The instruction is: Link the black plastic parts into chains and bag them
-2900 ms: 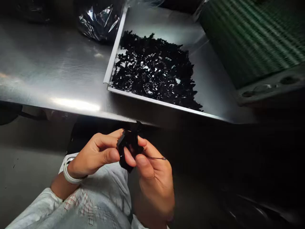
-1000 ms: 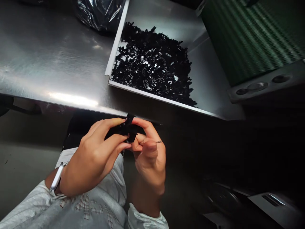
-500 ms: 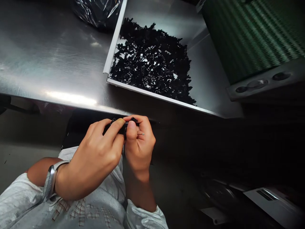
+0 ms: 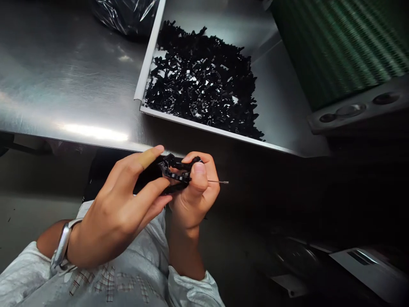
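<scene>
Both hands meet just below the front edge of the steel table [image 4: 79, 98]. My left hand [image 4: 121, 209] pinches a small black plastic part [image 4: 174, 172] between thumb and fingers. My right hand [image 4: 194, 194] is closed on the same part from the right, and a thin metal pin [image 4: 219, 182] sticks out sideways from its fingers. A watch band shows on my left wrist. A heap of several like black plastic parts [image 4: 201, 81] lies in a shallow metal tray [image 4: 145, 70] on the table above the hands.
A crinkled plastic bag [image 4: 124, 15] lies at the table's back. A green ribbed surface [image 4: 338, 42] and a grey panel with round buttons [image 4: 354, 111] stand at the right. Dark space and a grey device [image 4: 367, 264] lie low right. My lap is below.
The black part has turned in my fingers and now shows flat between both hands. My left index finger has lifted and stretched. The pin now points further right.
</scene>
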The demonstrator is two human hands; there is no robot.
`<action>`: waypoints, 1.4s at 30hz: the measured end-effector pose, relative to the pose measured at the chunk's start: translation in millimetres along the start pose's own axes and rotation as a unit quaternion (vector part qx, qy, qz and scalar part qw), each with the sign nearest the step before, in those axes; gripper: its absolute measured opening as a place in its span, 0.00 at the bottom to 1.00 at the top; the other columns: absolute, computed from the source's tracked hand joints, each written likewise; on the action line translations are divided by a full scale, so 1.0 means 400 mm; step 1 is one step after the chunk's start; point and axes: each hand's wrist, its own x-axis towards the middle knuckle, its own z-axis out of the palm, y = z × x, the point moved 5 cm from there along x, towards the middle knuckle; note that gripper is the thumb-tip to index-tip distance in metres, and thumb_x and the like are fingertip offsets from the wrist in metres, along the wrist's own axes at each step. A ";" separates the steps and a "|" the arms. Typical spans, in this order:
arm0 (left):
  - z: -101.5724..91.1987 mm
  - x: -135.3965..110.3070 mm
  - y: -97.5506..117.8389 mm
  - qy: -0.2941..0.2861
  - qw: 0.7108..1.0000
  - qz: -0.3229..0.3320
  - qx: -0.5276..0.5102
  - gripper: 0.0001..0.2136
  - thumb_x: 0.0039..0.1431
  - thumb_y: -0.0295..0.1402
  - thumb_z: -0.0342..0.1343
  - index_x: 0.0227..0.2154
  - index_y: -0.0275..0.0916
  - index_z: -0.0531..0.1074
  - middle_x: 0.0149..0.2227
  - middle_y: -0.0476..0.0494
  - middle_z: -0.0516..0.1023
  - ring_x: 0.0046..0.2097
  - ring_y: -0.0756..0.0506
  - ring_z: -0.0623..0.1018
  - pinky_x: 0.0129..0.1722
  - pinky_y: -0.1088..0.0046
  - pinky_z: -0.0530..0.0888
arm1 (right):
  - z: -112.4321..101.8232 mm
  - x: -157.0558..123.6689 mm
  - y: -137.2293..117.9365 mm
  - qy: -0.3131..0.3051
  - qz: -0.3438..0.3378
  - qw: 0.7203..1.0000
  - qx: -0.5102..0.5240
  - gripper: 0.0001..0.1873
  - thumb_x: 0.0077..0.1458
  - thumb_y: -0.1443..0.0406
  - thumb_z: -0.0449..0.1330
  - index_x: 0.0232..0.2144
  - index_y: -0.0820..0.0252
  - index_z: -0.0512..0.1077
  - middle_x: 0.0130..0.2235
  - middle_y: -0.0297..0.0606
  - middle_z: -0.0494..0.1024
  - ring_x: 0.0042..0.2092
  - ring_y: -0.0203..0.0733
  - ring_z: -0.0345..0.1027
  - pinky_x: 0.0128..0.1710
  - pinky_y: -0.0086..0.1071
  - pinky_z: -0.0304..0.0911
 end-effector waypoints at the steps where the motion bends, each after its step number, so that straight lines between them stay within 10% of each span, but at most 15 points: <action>1: 0.009 -0.009 -0.018 0.000 0.999 -0.032 -0.041 0.16 0.62 0.28 0.64 0.51 0.36 0.72 0.62 0.31 0.71 0.61 0.38 0.74 0.61 0.59 0.75 | -0.001 -0.001 0.002 0.012 0.010 1.000 0.010 0.15 0.62 0.50 0.61 0.32 0.54 0.71 0.26 0.27 0.68 0.18 0.27 0.58 0.18 0.22 0.58; 4: 0.063 -0.048 -0.077 0.021 0.958 -0.156 -0.239 0.25 0.60 0.32 0.66 0.59 0.42 0.68 0.59 0.36 0.75 0.58 0.42 0.77 0.59 0.64 0.76 | 0.006 -0.006 0.010 0.037 0.032 0.998 0.038 0.16 0.61 0.50 0.61 0.32 0.54 0.69 0.26 0.26 0.68 0.18 0.27 0.56 0.18 0.23 0.60; 8: 0.167 -0.085 -0.091 0.023 0.789 -0.259 -0.557 0.16 0.66 0.41 0.60 0.54 0.44 0.76 0.60 0.39 0.77 0.61 0.41 0.77 0.60 0.63 0.75 | 0.024 -0.019 0.014 0.047 0.014 0.999 0.018 0.16 0.62 0.50 0.59 0.33 0.54 0.68 0.26 0.27 0.68 0.21 0.31 0.65 0.22 0.25 0.67; 15: 0.194 -0.061 -0.060 0.066 0.640 -0.353 -0.679 0.14 0.61 0.47 0.63 0.34 0.40 0.82 0.53 0.38 0.82 0.61 0.37 0.76 0.64 0.55 0.70 | 0.028 -0.038 -0.010 0.049 -0.073 0.994 -0.069 0.13 0.66 0.55 0.56 0.33 0.56 0.69 0.30 0.30 0.74 0.24 0.30 0.69 0.22 0.23 0.66; 29: 0.161 -0.054 -0.073 -0.006 0.649 -0.300 -0.699 0.15 0.60 0.47 0.63 0.27 0.41 0.76 0.48 0.37 0.83 0.52 0.37 0.82 0.54 0.53 0.77 | 0.010 -0.064 -0.013 0.025 -0.050 0.998 0.002 0.12 0.63 0.54 0.61 0.36 0.55 0.71 0.29 0.29 0.75 0.18 0.27 0.62 0.24 0.24 0.72; 37: 0.165 -0.062 -0.086 0.042 0.579 -0.344 -0.738 0.11 0.56 0.43 0.68 0.27 0.40 0.83 0.44 0.40 0.85 0.53 0.36 0.82 0.56 0.60 0.76 | 0.003 -0.067 0.004 -0.037 0.181 0.971 0.152 0.17 0.55 0.51 0.69 0.32 0.54 0.70 0.21 0.22 0.63 0.18 0.26 0.45 0.18 0.23 0.54; 42: 0.171 -0.060 -0.094 0.070 0.542 -0.358 -0.757 0.07 0.57 0.39 0.68 0.29 0.41 0.83 0.49 0.48 0.84 0.52 0.43 0.83 0.51 0.73 0.79 | 0.020 -0.085 -0.018 -0.104 0.212 0.933 0.272 0.07 0.60 0.61 0.64 0.32 0.53 0.70 0.18 0.18 0.45 0.20 0.27 0.35 0.21 0.22 0.48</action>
